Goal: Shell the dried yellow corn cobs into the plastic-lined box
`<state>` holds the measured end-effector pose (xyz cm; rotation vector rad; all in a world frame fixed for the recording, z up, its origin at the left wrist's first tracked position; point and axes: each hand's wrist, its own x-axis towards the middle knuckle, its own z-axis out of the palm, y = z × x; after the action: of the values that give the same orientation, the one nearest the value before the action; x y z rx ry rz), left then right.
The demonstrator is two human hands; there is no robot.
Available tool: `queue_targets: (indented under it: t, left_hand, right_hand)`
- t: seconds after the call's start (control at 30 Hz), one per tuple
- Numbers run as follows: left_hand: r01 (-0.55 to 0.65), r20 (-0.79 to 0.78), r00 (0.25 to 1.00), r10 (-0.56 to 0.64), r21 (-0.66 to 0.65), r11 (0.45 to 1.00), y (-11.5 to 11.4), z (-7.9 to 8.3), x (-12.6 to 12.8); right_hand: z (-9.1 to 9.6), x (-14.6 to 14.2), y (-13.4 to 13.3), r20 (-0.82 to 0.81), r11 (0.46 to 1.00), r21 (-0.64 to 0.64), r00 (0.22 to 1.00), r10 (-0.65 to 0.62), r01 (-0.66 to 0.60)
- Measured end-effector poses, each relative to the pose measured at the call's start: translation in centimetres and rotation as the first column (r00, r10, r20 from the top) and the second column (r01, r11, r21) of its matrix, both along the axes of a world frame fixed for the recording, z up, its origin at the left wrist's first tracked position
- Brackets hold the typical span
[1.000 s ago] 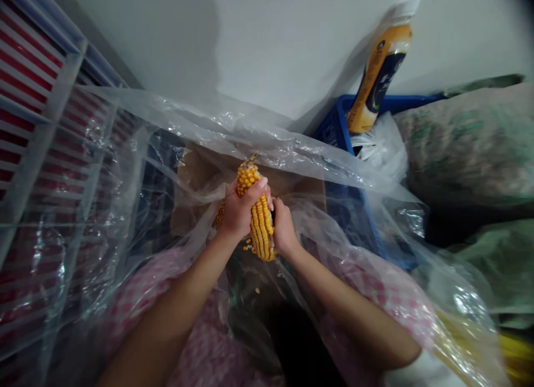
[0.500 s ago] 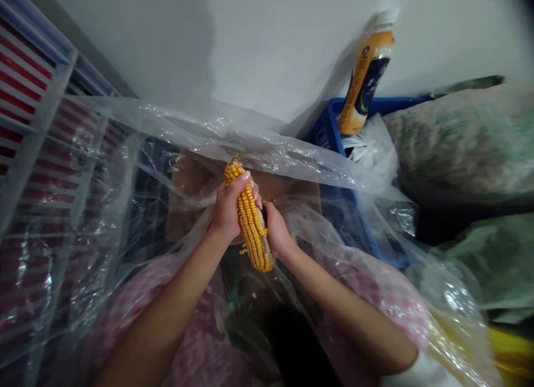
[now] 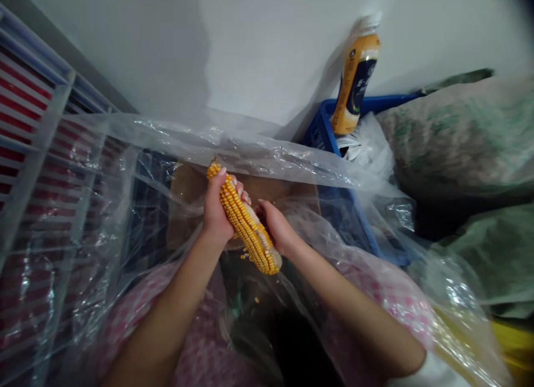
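A yellow ear of corn (image 3: pixel 246 223) lies slantwise in front of me, its stalk end up and to the left. Pale bare cob shows along its right side, where kernels are gone. My left hand (image 3: pixel 219 209) is wrapped round the upper part, thumb along the near face and fingertips over the far side. My right hand (image 3: pixel 275 226) is curled against the lower right side, its fingers partly hidden by the ear. A few loose kernels cling by the lower left edge. Clear plastic sheeting (image 3: pixel 292 162) spreads around and under my hands, with a brown cardboard piece (image 3: pixel 183 192) behind it.
To the right, a blue crate (image 3: pixel 327 120) holds a yellow drink bottle (image 3: pixel 356 81) and a white plastic bag (image 3: pixel 371 145). A full whitish sack (image 3: pixel 463 137) lies beyond it. On the left stands a pale slatted rack (image 3: pixel 54 109) with red stripes behind. A white wall (image 3: pixel 258 53) closes the back.
The ear's upper end has swung left with my left hand, so it tilts more and shows more bare cob. My right hand stays near the lower side.
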<state>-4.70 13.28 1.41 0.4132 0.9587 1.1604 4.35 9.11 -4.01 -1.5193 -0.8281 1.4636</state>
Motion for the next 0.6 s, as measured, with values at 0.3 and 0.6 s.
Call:
queue_targets:
  t: [0.3, 0.6]
  left_hand:
    - [-0.285, -0.010, 0.958, 0.285, 0.013, 0.958, 0.6, 0.0, -1.0]
    - [-0.392, -0.008, 0.920, 0.392, -0.017, 0.920, 1.0, 0.7, -1.7]
  right_hand:
    - [4.0, 3.3, 0.2, 0.343, 0.943, 0.326, 0.938, -0.053, -0.066]
    - [5.3, 4.0, -0.6, 0.771, 0.810, 0.156, 0.582, 0.258, -0.566]
